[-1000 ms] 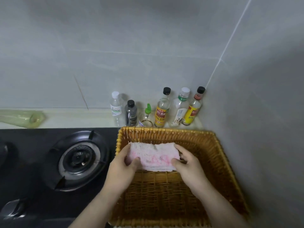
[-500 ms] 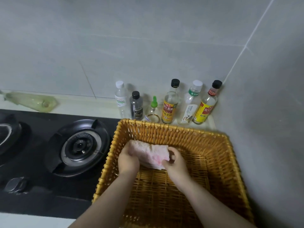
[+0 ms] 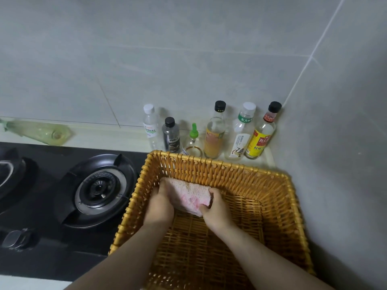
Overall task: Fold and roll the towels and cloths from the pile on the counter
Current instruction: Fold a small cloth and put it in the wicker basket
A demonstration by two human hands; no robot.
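Note:
A small pink and white rolled towel (image 3: 189,195) lies low in the far left corner of a wicker basket (image 3: 289,216). My left hand (image 3: 160,203) grips the roll's left end, fingers curled round it. The right end is held by my right hand (image 3: 215,208), thumb on the near side and fingers behind. Both forearms reach in over the basket's near rim. The towel's underside is hidden.
Several bottles (image 3: 213,132) stand in a row along the tiled wall behind the basket. A black gas hob with a burner (image 3: 98,189) lies to the left, a knob (image 3: 14,238) near its front. A greenish plastic bag (image 3: 39,131) lies at the back left.
Both hands have moved the towel down and left into the basket's far left corner. The towel looks shorter and more bunched between my hands than a second ago.

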